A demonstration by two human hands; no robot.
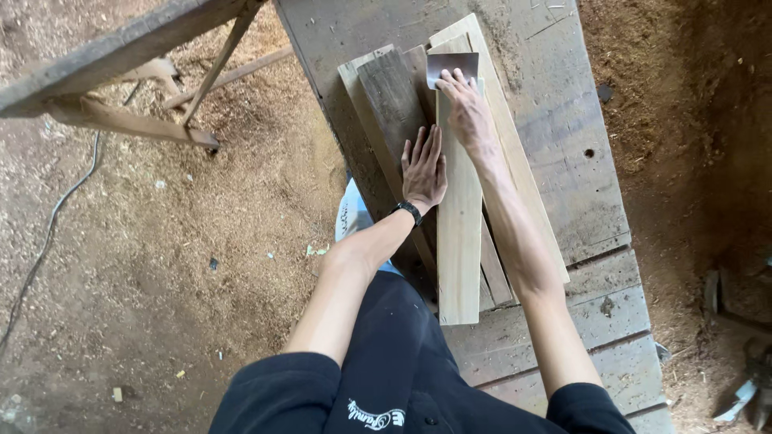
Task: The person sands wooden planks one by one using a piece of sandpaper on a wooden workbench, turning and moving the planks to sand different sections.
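From above the person's shoulders, the right hand (468,112) reaches forward along a pale plank (459,233), its fingers spread and pressed down on a small dark metal scraper (452,66) that sits flat at the plank's far end. The left hand (424,167) lies open, palm down and fingers together, across the darker boards (394,100) just beside the pale one, pinning the stack; a black wristband (408,211) shows at the wrist. The boards lie lengthwise on a grey, worn tabletop (563,145), the near end of the pale plank jutting past its edge toward the person. The plank looks stiff, dry and fairly light, best gripped along its long edges. The scraper seems thin and hard, with edges to mind. Sawdust covers the floor (201,241), and a wooden trestle (121,88) stands to the left.
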